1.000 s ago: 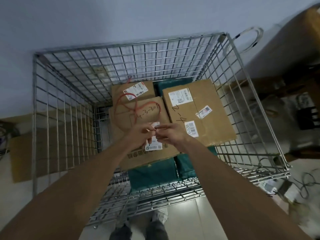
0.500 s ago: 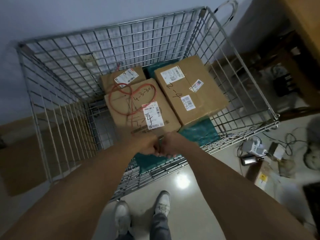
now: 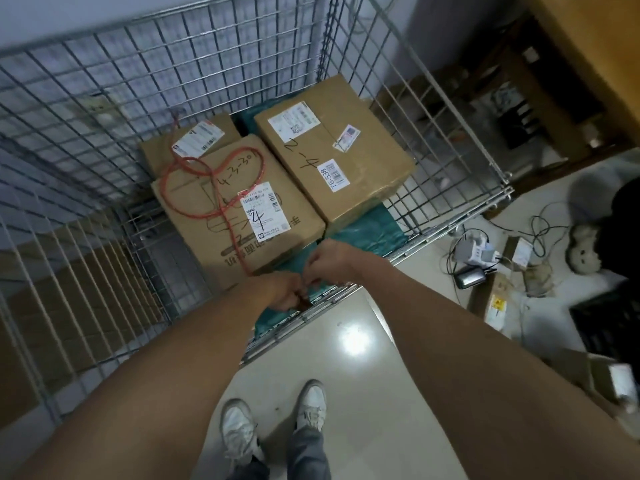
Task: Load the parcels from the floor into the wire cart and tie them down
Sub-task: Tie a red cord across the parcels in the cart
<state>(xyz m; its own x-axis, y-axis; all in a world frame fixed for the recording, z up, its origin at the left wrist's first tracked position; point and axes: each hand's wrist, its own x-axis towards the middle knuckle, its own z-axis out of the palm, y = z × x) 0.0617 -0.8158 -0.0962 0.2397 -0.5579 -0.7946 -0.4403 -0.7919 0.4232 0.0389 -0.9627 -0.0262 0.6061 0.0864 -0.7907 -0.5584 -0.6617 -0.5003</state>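
Loaded cart [image 3: 173, 64] on a pale, glossy floor [image 3: 346, 403], cord held at its near rim.
I see a grey wall [image 3: 104, 15] behind the cart, and cables [image 3: 540, 230] and a charger [image 3: 474, 252] strewn on the floor to its right. Three brown boxes [image 3: 363, 157] sit inside on teal bags [image 3: 374, 230]. A red cord [image 3: 236, 244] loops over the front-left box and runs to the near rim. There the left hand [image 3: 282, 292] and right hand [image 3: 329, 263] meet, fingers curled, both pinching the cord's end.
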